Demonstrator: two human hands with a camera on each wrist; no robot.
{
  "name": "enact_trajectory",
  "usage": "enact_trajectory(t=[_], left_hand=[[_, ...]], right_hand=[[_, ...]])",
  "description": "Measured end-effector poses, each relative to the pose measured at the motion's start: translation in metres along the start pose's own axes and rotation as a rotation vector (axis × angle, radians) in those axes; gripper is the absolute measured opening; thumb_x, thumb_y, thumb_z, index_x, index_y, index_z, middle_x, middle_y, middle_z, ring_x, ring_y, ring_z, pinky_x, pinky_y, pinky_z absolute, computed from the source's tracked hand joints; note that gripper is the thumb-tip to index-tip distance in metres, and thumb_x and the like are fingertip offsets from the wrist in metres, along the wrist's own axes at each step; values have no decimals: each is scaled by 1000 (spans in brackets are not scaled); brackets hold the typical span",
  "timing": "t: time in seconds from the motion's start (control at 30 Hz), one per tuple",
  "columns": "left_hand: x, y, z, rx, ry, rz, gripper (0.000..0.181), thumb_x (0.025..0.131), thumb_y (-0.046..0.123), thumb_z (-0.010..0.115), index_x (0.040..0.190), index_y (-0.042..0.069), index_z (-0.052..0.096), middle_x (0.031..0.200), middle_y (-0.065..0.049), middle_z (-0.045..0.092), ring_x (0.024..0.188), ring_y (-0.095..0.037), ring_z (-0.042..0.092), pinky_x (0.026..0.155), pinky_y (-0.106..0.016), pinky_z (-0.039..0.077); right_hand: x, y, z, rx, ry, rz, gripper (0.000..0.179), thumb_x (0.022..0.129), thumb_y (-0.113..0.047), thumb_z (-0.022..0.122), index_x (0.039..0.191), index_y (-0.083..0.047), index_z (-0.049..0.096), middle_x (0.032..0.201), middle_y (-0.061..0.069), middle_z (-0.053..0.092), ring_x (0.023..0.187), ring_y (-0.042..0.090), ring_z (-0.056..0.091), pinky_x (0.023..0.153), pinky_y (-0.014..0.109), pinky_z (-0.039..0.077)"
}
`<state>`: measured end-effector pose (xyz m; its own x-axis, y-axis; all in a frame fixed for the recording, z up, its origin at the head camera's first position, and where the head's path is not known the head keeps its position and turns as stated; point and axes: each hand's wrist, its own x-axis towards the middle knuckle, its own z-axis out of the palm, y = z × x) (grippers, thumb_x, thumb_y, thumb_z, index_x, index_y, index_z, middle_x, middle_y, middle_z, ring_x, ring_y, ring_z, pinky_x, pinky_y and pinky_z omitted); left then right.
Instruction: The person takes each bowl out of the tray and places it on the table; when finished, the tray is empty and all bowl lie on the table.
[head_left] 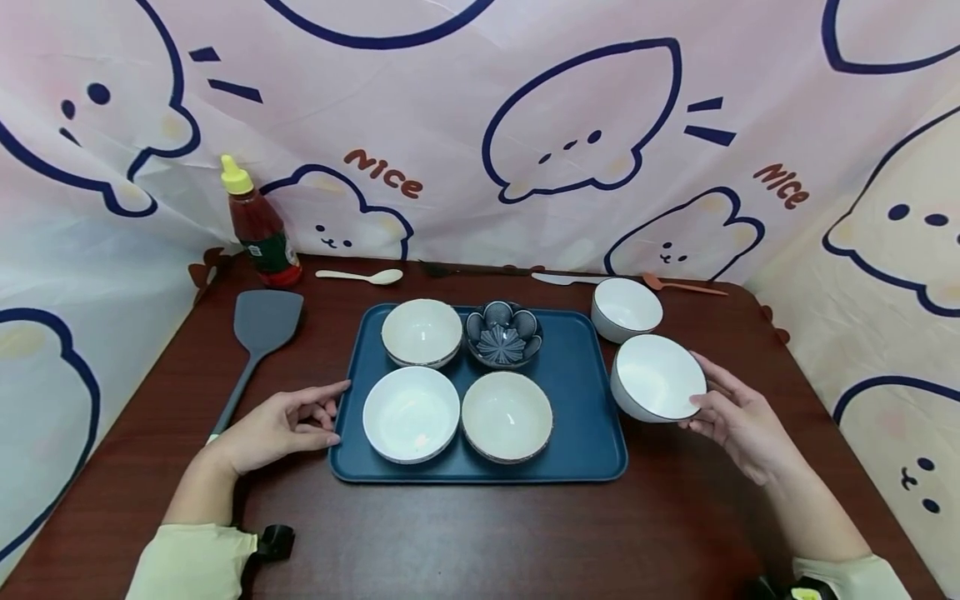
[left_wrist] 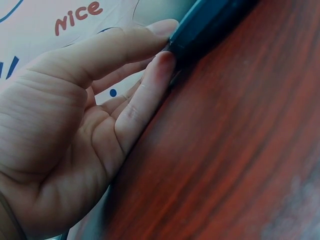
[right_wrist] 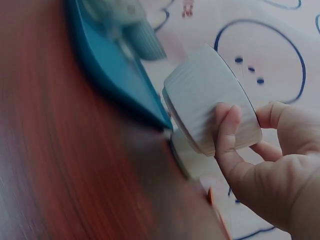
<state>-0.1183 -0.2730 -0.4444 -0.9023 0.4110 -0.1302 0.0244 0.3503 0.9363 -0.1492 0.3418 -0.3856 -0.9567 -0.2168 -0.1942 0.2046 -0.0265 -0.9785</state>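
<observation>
My right hand (head_left: 738,425) grips a white bowl (head_left: 657,379) by its right side, thumb at the rim and fingers around the outer wall. The bowl tilts just beyond the right edge of a blue tray (head_left: 581,400); its ribbed outside shows in the right wrist view. At the tray's left edge, my left hand (head_left: 281,429) pinches the rim with thumb and fingertips. On the tray stand a cream bowl (head_left: 422,331) at back left, a dark flower-shaped bowl (head_left: 502,335) beside it, a white bowl (head_left: 411,415) at front left and another cream bowl (head_left: 507,417).
Another white bowl (head_left: 627,307) stands behind the held one. Along the back lie a cream spoon (head_left: 367,276), a white knife (head_left: 562,279) and an orange spoon (head_left: 686,287). A grey spatula (head_left: 266,325) and a red sauce bottle (head_left: 262,233) are at left.
</observation>
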Motion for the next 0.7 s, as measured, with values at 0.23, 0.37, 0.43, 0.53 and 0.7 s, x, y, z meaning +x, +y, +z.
enact_trajectory(t=[0.23,0.37,0.43,0.53,0.7], left_hand=[[-1,1,-1,-2,-4,5,75,87,13,77,150,2,40,110,-18,54,94,-11,60,78,-22,56],[-2,0,-1,-3,-3,11,75,87,13,77,151,2,39,110,-19,54,94,-11,60,78,-22,56],[-2,-1,-1,-4,0,13,74,87,13,77,151,2,39,110,-19,54,93,-11,60,78,-22,56],[-2,-1,0,-9,6,14,74,87,12,77,150,2,40,110,-19,54,93,-11,60,78,-22,56],[-1,1,2,-15,7,13,75,86,12,78,150,1,40,110,-19,54,92,-11,61,78,-22,56]], right_hand=[[8,3,-29,119,75,3,68,101,-3,55,159,-23,26,100,-1,72,76,18,74,70,25,60],[15,3,-39,114,136,1,71,100,-6,58,160,-22,22,111,-7,63,77,17,73,70,25,59],[18,2,-43,113,167,0,73,100,-8,59,160,-22,22,117,-7,55,76,17,73,69,24,59],[24,0,-49,133,202,-3,74,100,-9,60,161,-24,20,119,-6,50,75,16,72,69,23,59],[31,-3,-55,210,256,18,78,99,-9,60,161,-26,16,117,-4,50,73,17,72,68,24,59]])
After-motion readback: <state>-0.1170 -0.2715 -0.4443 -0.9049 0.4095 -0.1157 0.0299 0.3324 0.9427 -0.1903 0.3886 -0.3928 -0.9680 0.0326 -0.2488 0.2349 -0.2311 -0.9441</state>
